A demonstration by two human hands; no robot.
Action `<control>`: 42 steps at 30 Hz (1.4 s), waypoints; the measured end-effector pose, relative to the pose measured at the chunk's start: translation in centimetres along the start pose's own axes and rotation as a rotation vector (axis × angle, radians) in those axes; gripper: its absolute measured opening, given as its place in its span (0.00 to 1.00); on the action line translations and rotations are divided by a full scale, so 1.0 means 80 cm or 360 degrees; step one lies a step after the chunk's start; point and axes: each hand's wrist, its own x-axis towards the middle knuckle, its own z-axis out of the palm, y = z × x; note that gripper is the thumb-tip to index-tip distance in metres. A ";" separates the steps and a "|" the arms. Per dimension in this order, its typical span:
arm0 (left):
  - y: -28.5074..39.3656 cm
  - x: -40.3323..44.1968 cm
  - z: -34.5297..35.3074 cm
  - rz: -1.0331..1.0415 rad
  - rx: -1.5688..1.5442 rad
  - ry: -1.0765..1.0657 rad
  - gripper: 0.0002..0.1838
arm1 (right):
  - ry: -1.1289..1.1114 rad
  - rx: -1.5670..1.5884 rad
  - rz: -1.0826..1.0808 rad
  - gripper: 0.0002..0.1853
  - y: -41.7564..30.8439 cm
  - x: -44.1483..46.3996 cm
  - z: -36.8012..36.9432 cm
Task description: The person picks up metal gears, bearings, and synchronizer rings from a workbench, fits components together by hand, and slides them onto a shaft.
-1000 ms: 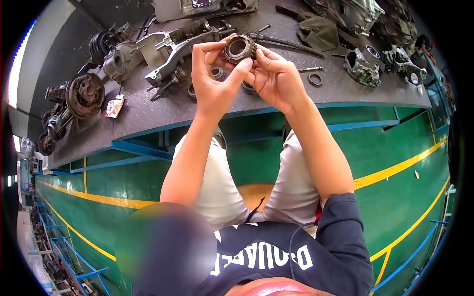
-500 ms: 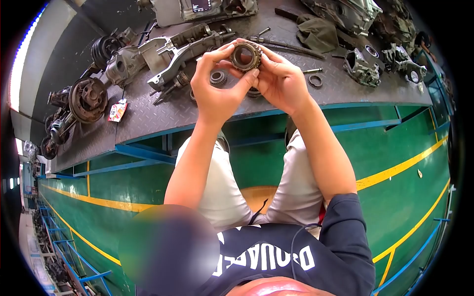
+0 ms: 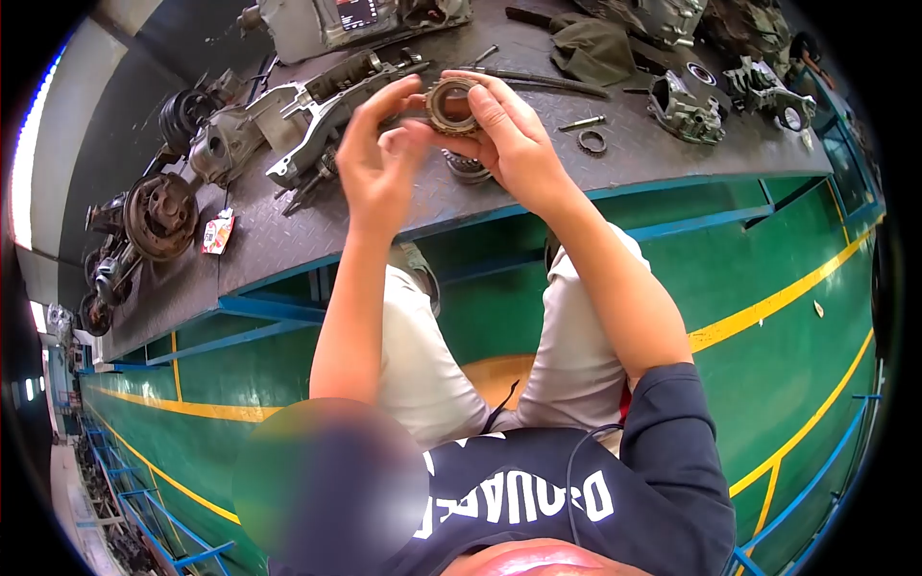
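Note:
My right hand [image 3: 523, 154] grips a round metal gear [image 3: 450, 106] with teeth around its rim and a wide hole, thumb across its near side. Just left of the gear is my left hand [image 3: 379, 168], slightly blurred, with fingers and thumb apart and nothing held between them. On the bench below the hands, another gear part [image 3: 468, 168] shows, partly covered by my right hand. A small toothed ring [image 3: 593, 143] and a bolt-like pin [image 3: 583, 123] lie to the right of my right hand.
A metal bench [image 3: 279, 235] carries a gearbox housing [image 3: 331, 120], a brake drum assembly [image 3: 161, 216], and a red-and-white packet [image 3: 218, 233]. Further right are a long shaft [image 3: 547, 83], a dark cloth [image 3: 591, 53] and a cast housing [image 3: 687, 108]. Blue rails [image 3: 711, 221] run beneath the bench.
My left hand has come off the gear and opened, moving left. The gear now stays in my right hand alone, shifted slightly left in view. The camera view has shifted a little.

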 end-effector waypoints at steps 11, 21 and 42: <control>0.005 -0.001 -0.012 -0.0658 -0.0244 -0.0104 0.22 | -0.0093 -0.0179 0.0081 0.19 0.007 -0.004 -0.001; -0.004 -0.004 -0.024 -0.0779 -0.0215 0.0022 0.16 | -0.0135 -0.0365 0.0159 0.20 0.003 -0.002 -0.006; 0.010 -0.009 0.009 -0.0593 -0.0106 0.0236 0.16 | 0.0117 -0.0515 0.0043 0.19 0.001 0.003 -0.002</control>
